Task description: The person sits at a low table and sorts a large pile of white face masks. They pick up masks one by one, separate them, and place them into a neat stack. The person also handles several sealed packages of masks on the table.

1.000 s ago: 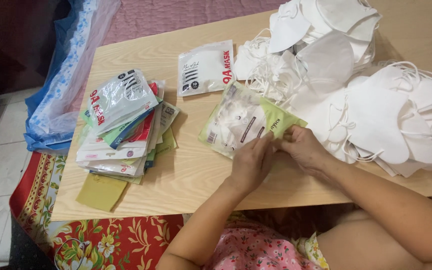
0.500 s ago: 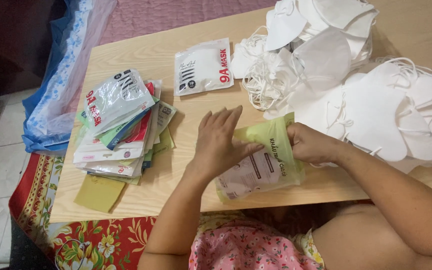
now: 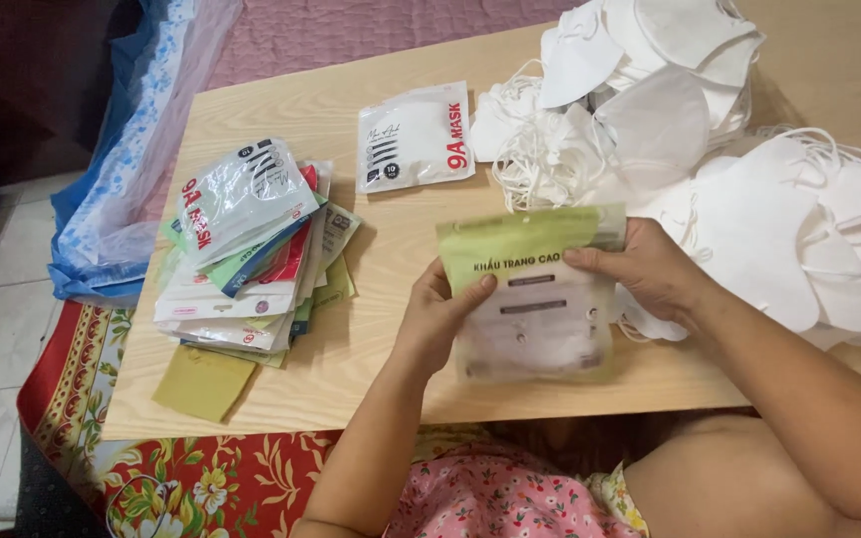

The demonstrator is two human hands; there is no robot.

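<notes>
Hands, left hand (image 3: 437, 317) and right hand (image 3: 647, 269), gripping green-topped pouch (image 3: 533, 294), contents blurred, mask heap (image 3: 749, 169) cropped.

Soft even daylight, faint shadows, sharp focus, dim left edge.

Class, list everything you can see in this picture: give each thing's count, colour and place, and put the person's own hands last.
Table: one, light wood, centre of the view.
Green-topped pouch: one, green and clear, held upright over the near table edge.
White pouch: one, white with red and black print, lying flat at the table's far middle.
Stack of pouches: one pile, count unclear, mixed white, green, red and blue, table's left side.
Loose masks: large heap, white, table's right side.
Blue plastic bag: one, off the left edge.
Floral cloth: one, red, below the table.
Left hand: grips the pouch's left edge.
Right hand: grips its upper right.
</notes>
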